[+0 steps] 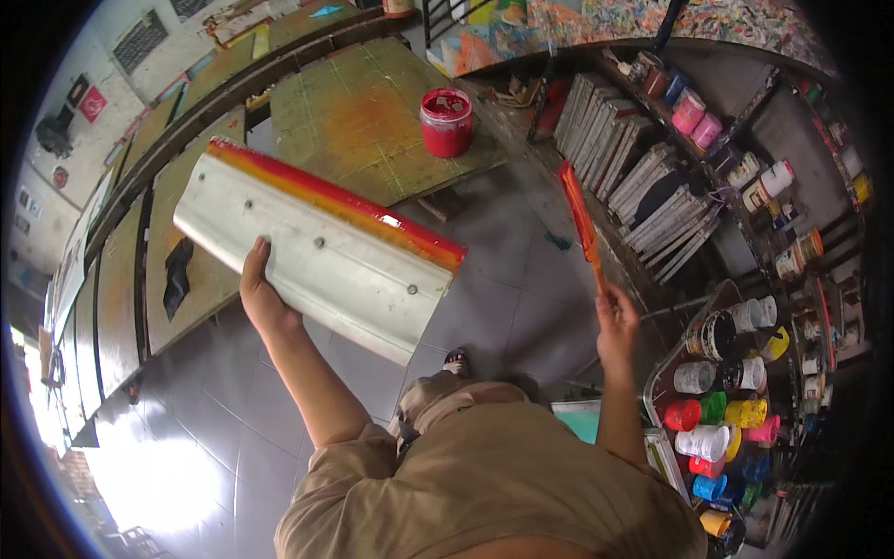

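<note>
The person's hands are working well apart. The left hand [267, 296] is clamping around a broad pale squeegee [298, 242], thumb pressing its near face, and is holding it aslant at left of centre. Its red-and-orange coated edge is facing up and away from the person; the right end is jutting over gray tiled floor [503, 279], while the left end is overlapping the worktable in view; whether they are touching, I cannot tell. The right hand [616, 326] is gripping the lower end of a red-smeared spatula [581, 219], which is pointing upward. Open floor is stretching between the two tools.

Beyond the squeegee, a red paint tub [446, 123] is standing near the corner of a stained board [326, 112]. A dark scrap [177, 279] is lying on the left-hand board. Stacked frames [596, 121] are crowding the spatula's far side, and a tray [659, 387] of colored containers is hemming in the right forearm.
</note>
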The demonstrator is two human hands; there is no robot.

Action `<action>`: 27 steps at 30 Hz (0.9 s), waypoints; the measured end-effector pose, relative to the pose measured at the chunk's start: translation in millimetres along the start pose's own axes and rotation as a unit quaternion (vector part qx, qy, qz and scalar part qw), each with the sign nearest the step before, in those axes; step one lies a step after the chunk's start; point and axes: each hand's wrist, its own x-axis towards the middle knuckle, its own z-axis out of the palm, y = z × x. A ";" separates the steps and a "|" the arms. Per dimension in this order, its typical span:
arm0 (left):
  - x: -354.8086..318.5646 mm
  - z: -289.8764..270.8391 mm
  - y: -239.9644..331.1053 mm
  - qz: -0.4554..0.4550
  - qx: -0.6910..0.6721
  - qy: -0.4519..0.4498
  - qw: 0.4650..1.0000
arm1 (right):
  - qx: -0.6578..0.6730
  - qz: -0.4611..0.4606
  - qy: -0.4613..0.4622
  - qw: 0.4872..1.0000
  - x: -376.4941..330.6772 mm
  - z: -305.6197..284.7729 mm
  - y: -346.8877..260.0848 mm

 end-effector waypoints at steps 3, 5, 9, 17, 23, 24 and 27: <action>37.5 33.2 -8.8 -0.025 0.047 -0.025 0.998 | -0.060 -0.011 -0.004 0.998 29.1 1.0 -25.3; 65.5 47.9 -12.8 -0.062 0.071 -0.059 0.994 | -0.086 -0.038 -0.012 0.996 54.3 7.8 -37.9; 113.7 68.2 -19.4 -0.152 0.121 -0.118 0.974 | -0.100 -0.086 -0.109 0.985 100.3 16.5 -72.7; 145.9 94.8 -19.5 -0.130 0.119 -0.172 0.969 | -0.144 -0.238 -0.380 0.882 184.4 34.6 -122.1; 154.7 108.2 -8.9 -0.093 0.101 -0.153 0.979 | -0.181 -0.320 -0.424 0.828 229.5 29.8 -140.4; 157.8 110.9 -8.5 -0.081 0.097 -0.144 0.981 | -0.185 -0.330 -0.426 0.822 238.4 31.0 -142.0; 166.8 118.7 -8.8 -0.073 0.095 -0.124 0.985 | -0.182 -0.363 -0.423 0.810 261.7 39.6 -137.7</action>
